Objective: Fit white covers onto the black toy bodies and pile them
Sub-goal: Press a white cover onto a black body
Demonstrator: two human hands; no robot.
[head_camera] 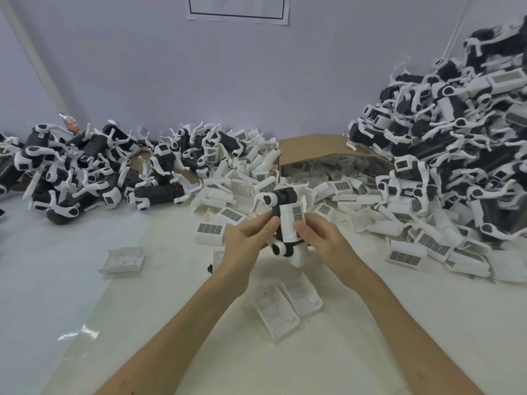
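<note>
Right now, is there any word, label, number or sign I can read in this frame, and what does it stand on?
No text can be read.
Sheet on the wall: only a black frame line, no letters.
Sticker on a black toy body: too small.
Packet by the wall: print blurred.
White cover on the toy gripped by left hand and right hand: dotted grid, no letters.

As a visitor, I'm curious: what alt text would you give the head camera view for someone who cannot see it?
A person's left hand and right hand grip a black toy body over a white table, thumbs on its white cover. A heap of toys lies at left, a taller heap at right, with loose covers and a cardboard box behind.
</note>
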